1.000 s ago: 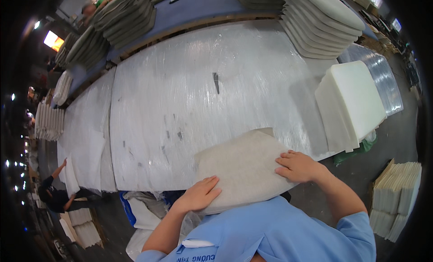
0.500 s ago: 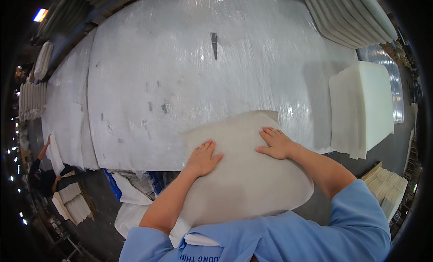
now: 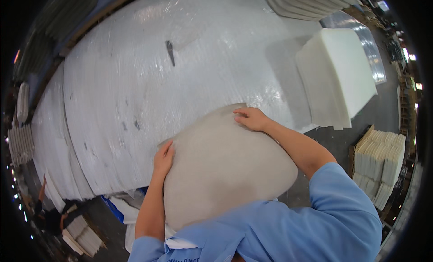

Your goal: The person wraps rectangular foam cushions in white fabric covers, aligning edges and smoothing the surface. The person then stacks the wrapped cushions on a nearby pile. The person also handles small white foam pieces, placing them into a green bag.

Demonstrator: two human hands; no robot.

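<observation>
A large off-white pad (image 3: 221,172), probably foam, with a rounded right side, lies in front of me. It covers the near edge of a wide plastic-wrapped surface (image 3: 149,82) and reaches back to my blue shirt. At the pad's far left corner, my left hand (image 3: 163,158) is closed around the edge, its fingers partly hidden. My right hand (image 3: 251,118) rests on the pad near the far right corner. Its fingers are bent, thumb and forefinger apart, with nothing visible between them.
Thick white foam blocks (image 3: 324,77) stand at the right end of the surface, with curved pads (image 3: 311,3) stacked behind. More pads (image 3: 379,158) sit on a pallet at far right. Another person (image 3: 49,219) is at the far left. A dark mark (image 3: 170,53) shows on the wrap.
Both hands have gone from lying flat on the pad to bent fingers near its far corners. My left hand shifted outward to the left edge. The whole view has turned somewhat.
</observation>
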